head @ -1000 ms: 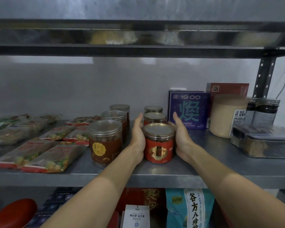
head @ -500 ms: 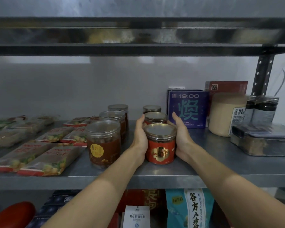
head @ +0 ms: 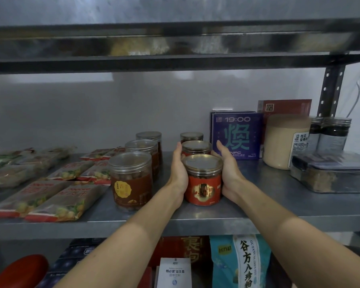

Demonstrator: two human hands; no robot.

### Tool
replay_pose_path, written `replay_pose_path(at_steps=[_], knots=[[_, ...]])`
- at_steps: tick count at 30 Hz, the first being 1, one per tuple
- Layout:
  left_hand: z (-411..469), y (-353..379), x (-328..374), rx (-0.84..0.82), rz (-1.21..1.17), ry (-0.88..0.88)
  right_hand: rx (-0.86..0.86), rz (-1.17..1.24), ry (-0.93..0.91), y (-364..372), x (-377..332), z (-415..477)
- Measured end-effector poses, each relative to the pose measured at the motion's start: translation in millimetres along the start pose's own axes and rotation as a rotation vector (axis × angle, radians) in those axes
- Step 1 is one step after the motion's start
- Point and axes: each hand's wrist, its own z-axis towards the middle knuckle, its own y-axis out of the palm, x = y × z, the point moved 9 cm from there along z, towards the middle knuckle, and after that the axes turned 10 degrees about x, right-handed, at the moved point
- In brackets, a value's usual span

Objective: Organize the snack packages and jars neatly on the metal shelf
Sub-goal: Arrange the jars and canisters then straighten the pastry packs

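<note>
Your left hand (head: pixel 178 173) and right hand (head: pixel 227 173) cupped the red-labelled jar (head: pixel 203 179) on the metal shelf (head: pixel 258 217); a hard push risked toppling the 2 jars (head: pixel 195 147) just behind your hands.

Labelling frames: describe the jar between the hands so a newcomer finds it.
On the middle metal shelf, right of the brown-label jars, stands a row of three red-label jars. It is the front one, cupped between the left hand and the right hand.
</note>
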Motion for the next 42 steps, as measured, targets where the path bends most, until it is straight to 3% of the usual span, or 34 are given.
replay_pose_path(at_steps=[19,22,26,33,42], knots=[[-4,1,2,0.007,0.070,0.009,0.023,-0.049,0.020,-1,0,-5],[-10,-3,8,0.061,0.116,0.049,0.116,-0.105,-0.034,-11,-5,-4],[-19,-16,20,0.171,0.275,0.178,0.238,-0.316,-0.218,-28,-25,-10],[-68,-29,50,0.306,0.563,0.433,0.212,-0.673,-0.511,-26,-51,-54],[-140,-42,80,0.342,1.165,0.714,0.259,-1.183,-0.676,-12,-63,-136]])
